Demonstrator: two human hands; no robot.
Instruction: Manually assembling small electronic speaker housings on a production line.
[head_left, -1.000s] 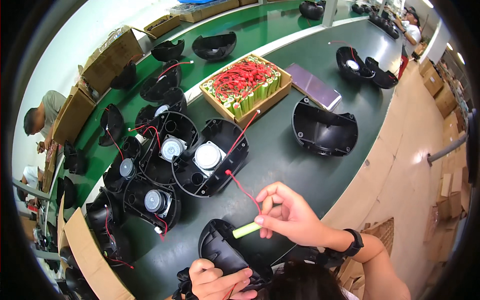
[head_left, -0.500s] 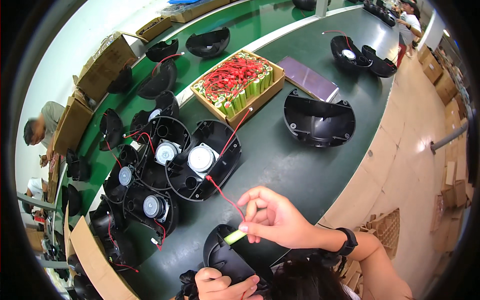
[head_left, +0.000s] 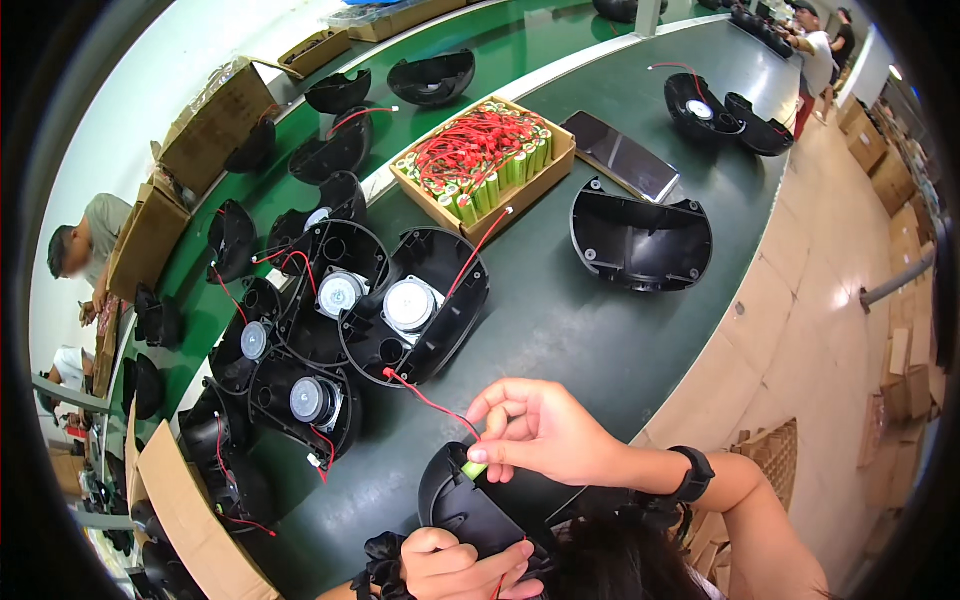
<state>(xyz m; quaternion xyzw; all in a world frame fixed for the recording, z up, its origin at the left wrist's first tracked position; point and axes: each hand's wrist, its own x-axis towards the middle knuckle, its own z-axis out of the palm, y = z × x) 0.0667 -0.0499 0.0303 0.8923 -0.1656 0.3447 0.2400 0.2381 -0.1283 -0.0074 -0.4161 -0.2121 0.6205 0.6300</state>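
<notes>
My left hand (head_left: 468, 565) is closed around the lower part of a black plastic housing (head_left: 470, 510) at the table's near edge. Between the thumb and fingers of my right hand (head_left: 545, 435) is a green cylindrical battery (head_left: 474, 469), its lower part down inside the housing's upper end. From the battery's top a red wire (head_left: 435, 403) runs up left to a small red connector near the closest speaker housing (head_left: 465, 325). Another bit of red wire shows beside my left fingers. The housing's bottom is hidden by my left hand.
Several black housings with speakers (head_left: 315, 399) crowd the left. A cardboard box (head_left: 472, 222) of green batteries with red wires stands mid-table, beside a phone (head_left: 620, 157) and a black half shell (head_left: 640, 240). An open carton (head_left: 195, 515) is at lower left. People work farther off.
My right hand has pushed the battery deeper into the housing, so less green shows. The red connector has swung left. The view has shifted slightly.
</notes>
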